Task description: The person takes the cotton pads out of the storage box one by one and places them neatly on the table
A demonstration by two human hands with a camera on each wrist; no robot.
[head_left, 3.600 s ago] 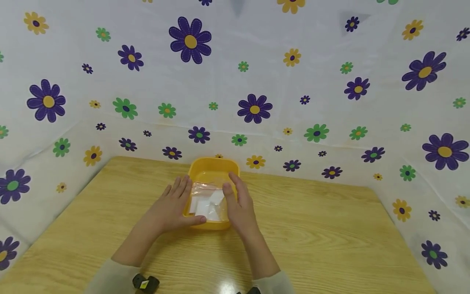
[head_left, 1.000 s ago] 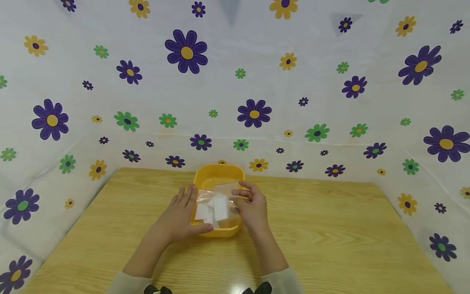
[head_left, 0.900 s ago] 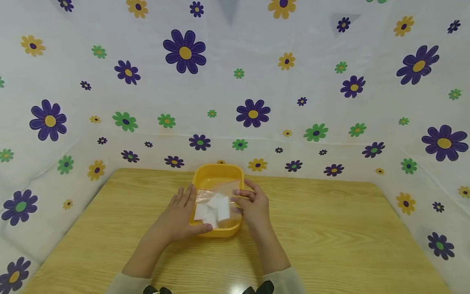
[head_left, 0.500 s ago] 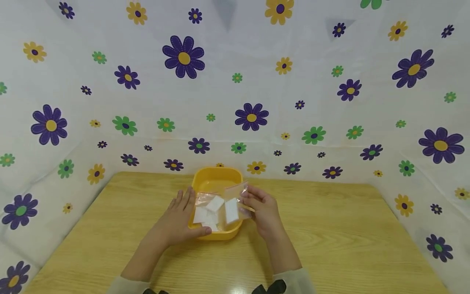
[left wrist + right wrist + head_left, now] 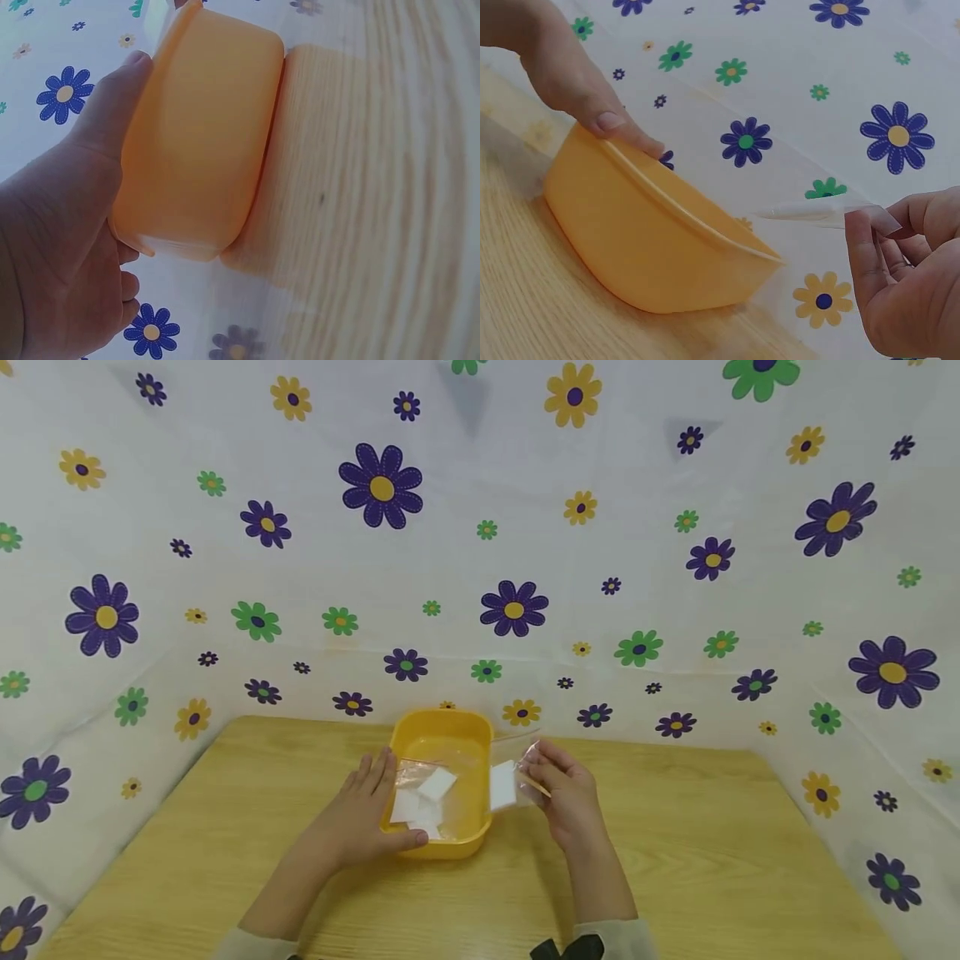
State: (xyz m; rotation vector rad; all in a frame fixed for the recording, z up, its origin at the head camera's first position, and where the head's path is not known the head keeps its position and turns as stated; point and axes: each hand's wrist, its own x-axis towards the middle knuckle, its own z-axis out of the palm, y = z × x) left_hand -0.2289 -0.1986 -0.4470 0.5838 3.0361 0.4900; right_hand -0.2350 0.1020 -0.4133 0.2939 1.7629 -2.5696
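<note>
While the left hand point(image 5: 352, 818) rests on a yellow tub point(image 5: 450, 850), fingers straight along the left rim, thumb over the near one and its grip spread apart, the right hand point(image 5: 570, 793) has its grip clamped on the right edge of a clear bag point(image 5: 502, 787). That bag, a white piece inside, is held up just beside the tub's right rim, above the bench point(image 5: 690, 835). Within the tub lie several white pieces point(image 5: 422, 806) in clear plastic, toward its near left corner. Flowered cloth point(image 5: 442, 552) hangs behind.
</note>
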